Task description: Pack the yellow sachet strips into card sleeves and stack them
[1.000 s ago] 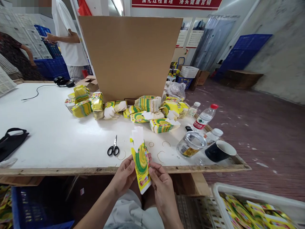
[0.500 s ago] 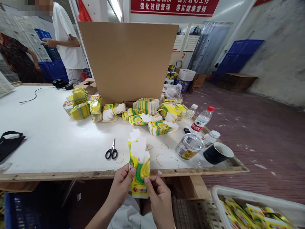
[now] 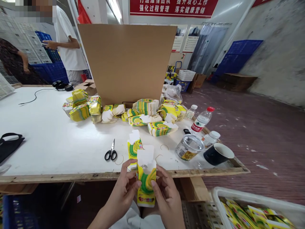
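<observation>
My left hand (image 3: 124,190) and my right hand (image 3: 166,192) both grip a small yellow and green carton (image 3: 145,183), held upright below the table's front edge. Its white top flaps stand open. A second carton of the same print (image 3: 133,148) shows just behind it, by my left fingers; whether it rests on the table or is held I cannot tell. Black scissors (image 3: 111,152) lie on the white table (image 3: 47,136) to the left of the cartons. Loose rubber bands (image 3: 164,147) lie near them.
Stacks of flat yellow-green cartons (image 3: 143,109) lie before a tall cardboard sheet (image 3: 127,60). A clear jar (image 3: 189,147), black cup (image 3: 218,153) and water bottle (image 3: 202,120) stand at the right. A white crate of cartons (image 3: 250,206) sits lower right. Two people stand far left.
The carton has gone from a flat, tilted blank to an opened, upright box, and my hands have brought it lower and slightly right. A second carton now shows behind it.
</observation>
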`<state>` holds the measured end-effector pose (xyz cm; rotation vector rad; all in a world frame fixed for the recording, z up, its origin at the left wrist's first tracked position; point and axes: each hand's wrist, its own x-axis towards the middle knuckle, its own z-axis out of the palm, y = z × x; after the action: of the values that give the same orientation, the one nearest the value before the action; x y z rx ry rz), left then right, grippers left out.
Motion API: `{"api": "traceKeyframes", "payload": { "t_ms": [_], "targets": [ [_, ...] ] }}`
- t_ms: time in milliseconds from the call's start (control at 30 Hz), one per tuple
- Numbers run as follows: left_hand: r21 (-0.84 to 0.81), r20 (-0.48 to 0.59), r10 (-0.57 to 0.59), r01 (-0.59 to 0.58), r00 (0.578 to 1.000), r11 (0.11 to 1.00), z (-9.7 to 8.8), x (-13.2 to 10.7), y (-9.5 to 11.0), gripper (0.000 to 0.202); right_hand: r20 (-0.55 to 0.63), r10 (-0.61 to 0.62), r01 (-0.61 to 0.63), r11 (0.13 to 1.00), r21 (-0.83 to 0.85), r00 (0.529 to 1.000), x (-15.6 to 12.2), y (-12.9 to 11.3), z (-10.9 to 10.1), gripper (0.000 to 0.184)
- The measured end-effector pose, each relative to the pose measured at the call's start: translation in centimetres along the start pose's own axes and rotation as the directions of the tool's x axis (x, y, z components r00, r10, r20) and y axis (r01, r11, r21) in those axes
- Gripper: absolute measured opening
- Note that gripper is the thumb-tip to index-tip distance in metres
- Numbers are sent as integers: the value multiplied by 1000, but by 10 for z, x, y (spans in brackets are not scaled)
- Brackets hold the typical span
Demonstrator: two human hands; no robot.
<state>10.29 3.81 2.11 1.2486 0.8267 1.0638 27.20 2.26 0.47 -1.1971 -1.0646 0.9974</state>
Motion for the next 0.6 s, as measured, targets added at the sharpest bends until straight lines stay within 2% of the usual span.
{"api": "traceKeyframes", "payload": {
  "t_ms": [133,267,367,433,500,533,600],
  "targets": [
    [34,42,1,-2,999,999,-3,-3,8,47,84,23,-27,999,42,996,-1,-3,-7,48],
    [-147,226,-80,116,971,982,-4,-6,11,36,164,43,-52,998,45,986,0,-2,-16,29],
    [-178,255,-95,143,962,974,-3,-9,8,34,199,-4,10,999,-31,980,2,-2,-21,28],
    [-135,221,-104,136,970,981,-3,-11,6,49,149,-55,68,995,-78,987,3,-3,-20,27],
    [-74,196,-114,131,974,989,-4,-11,6,67,31,-75,77,993,-86,997,2,-3,-17,23],
    [-51,196,-114,126,974,991,-5,-10,6,70,-29,-63,61,995,-73,998,2,-3,-16,25],
    [-16,201,-87,92,976,996,-6,-9,7,60,-73,-54,51,998,-45,996,2,-1,-17,31]
  ]
}}
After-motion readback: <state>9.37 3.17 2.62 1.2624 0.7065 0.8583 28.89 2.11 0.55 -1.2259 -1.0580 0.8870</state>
